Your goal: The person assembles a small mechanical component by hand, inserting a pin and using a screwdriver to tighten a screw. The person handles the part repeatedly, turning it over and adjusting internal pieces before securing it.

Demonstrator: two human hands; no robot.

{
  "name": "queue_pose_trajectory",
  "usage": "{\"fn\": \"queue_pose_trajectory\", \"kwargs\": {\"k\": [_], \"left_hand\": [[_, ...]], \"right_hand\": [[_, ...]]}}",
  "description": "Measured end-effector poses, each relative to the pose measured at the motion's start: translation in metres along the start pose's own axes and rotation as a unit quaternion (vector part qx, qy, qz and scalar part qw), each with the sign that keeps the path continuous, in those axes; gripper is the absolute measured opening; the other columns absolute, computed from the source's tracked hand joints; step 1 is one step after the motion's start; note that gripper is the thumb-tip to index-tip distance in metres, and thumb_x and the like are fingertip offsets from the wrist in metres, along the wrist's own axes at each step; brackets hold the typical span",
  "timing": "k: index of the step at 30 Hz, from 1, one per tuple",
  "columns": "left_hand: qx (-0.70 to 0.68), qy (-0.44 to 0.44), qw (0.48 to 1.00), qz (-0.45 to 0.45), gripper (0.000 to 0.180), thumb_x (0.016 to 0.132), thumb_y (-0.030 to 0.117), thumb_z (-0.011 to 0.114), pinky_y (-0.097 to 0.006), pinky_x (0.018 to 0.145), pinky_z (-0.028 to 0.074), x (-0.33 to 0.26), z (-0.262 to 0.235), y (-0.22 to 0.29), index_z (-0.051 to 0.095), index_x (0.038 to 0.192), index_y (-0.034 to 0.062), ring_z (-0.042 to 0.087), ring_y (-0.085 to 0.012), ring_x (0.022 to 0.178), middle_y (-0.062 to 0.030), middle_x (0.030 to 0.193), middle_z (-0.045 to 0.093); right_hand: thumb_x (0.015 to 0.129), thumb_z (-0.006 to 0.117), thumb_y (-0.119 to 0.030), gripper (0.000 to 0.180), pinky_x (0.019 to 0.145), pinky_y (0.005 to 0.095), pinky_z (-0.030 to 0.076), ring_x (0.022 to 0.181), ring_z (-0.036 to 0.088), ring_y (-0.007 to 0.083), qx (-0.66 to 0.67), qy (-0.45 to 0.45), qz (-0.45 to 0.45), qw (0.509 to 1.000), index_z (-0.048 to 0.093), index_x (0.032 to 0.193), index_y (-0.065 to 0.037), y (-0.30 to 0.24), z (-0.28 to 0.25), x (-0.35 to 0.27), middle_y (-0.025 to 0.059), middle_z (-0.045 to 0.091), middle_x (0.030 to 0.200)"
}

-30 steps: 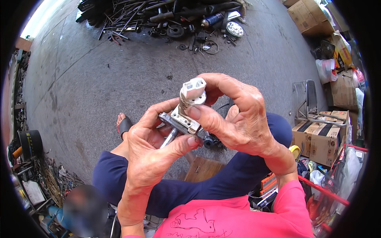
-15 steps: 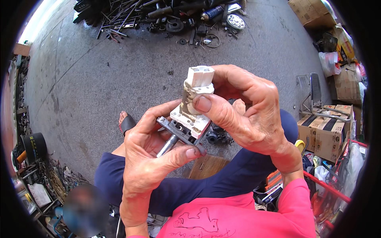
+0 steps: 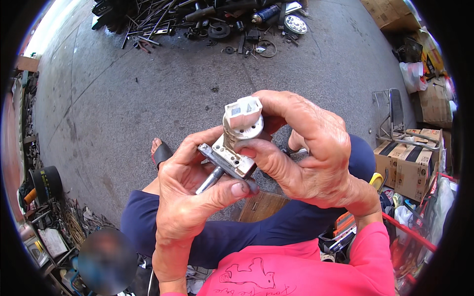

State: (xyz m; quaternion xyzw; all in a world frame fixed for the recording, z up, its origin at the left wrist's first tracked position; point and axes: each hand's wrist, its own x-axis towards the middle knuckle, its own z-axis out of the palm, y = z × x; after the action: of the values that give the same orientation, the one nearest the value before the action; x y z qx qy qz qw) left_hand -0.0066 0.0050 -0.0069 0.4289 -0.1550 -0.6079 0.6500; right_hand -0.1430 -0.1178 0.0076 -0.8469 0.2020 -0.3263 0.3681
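Above my lap, my right hand (image 3: 306,163) grips a dirty white plastic electrical part with a socket-like connector (image 3: 243,112) on top. Its thumb presses the side of the part's round body, while the other fingers go behind it, partly hidden. My left hand (image 3: 185,192) is closed round a dark metal plate (image 3: 222,160) from which a shiny metal rod (image 3: 210,180) sticks out toward me. The plate lies against the square base of the white part, tilted. Whether the two are fastened together I cannot tell.
A heap of metal rods, tools and dark parts (image 3: 212,19) lies on the floor ahead. A wooden block (image 3: 261,206) is below my hands. Cardboard boxes (image 3: 410,165) and a metal-framed chair (image 3: 395,116) stand at the right, a black round container (image 3: 45,182) at the left.
The white part has tilted, its connector top turning more toward me and lower. My right hand and thumb have shifted down with it; the left hand keeps its grip on the plate.
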Motion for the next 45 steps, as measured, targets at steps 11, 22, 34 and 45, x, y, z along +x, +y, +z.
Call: {"fn": "queue_pose_trajectory", "kwargs": {"k": [11, 22, 34, 45], "left_hand": [[-0.008, 0.052, 0.995, 0.089, 0.052, 0.073, -0.004, 0.075, -0.035, 0.072, 0.06, 0.0, -0.007, -0.014, 0.05, 0.118, -0.0037, 0.063, -0.0233, 0.094, -0.0155, 0.109, 0.06], [0.205, 0.026, 0.941, 0.268, 0.059, 0.07, 0.003, 0.078, -0.043, 0.083, 0.052, 0.003, -0.027, -0.021, 0.048, 0.121, 0.0084, 0.061, -0.0271, 0.095, -0.0107, 0.115, 0.055], [0.108, -0.038, 0.959, 0.258, 0.051, 0.072, 0.006, 0.077, -0.04, 0.092, 0.041, 0.007, -0.029, -0.027, 0.05, 0.115, 0.0097, 0.058, -0.0213, 0.102, -0.0108, 0.112, 0.055], [0.261, 0.047, 0.934, 0.239, 0.072, 0.068, -0.002, 0.078, -0.036, 0.075, 0.059, 0.005, -0.022, -0.021, 0.042, 0.13, 0.003, 0.067, -0.025, 0.088, -0.017, 0.107, 0.062]], "right_hand": [[0.069, 0.077, -0.005, 0.043, 0.074, 0.0347, 0.052, 0.084, 0.066, 0.0278, 0.017, -0.008, -0.041, 0.999, 0.062, 0.108, 0.0, -0.002, 0.009, -0.002, 0.0143, 0.066, 0.098], [0.067, 0.078, -0.006, 0.05, 0.084, 0.0302, 0.049, 0.096, 0.064, 0.0237, 0.131, 0.009, 0.074, 0.989, 0.061, 0.114, 0.002, -0.013, 0.006, -0.011, 0.0156, 0.065, 0.11], [0.057, 0.085, -0.01, 0.046, 0.067, 0.023, 0.042, 0.085, 0.067, 0.0169, 0.111, 0.029, 0.041, 0.993, 0.07, 0.101, -0.005, -0.009, -0.007, -0.014, 0.0111, 0.069, 0.099], [0.057, 0.082, 0.0, 0.049, 0.079, 0.0279, 0.049, 0.092, 0.065, 0.0213, 0.157, 0.041, 0.062, 0.985, 0.064, 0.103, -0.002, -0.007, 0.0, -0.016, 0.0112, 0.067, 0.097]]}}
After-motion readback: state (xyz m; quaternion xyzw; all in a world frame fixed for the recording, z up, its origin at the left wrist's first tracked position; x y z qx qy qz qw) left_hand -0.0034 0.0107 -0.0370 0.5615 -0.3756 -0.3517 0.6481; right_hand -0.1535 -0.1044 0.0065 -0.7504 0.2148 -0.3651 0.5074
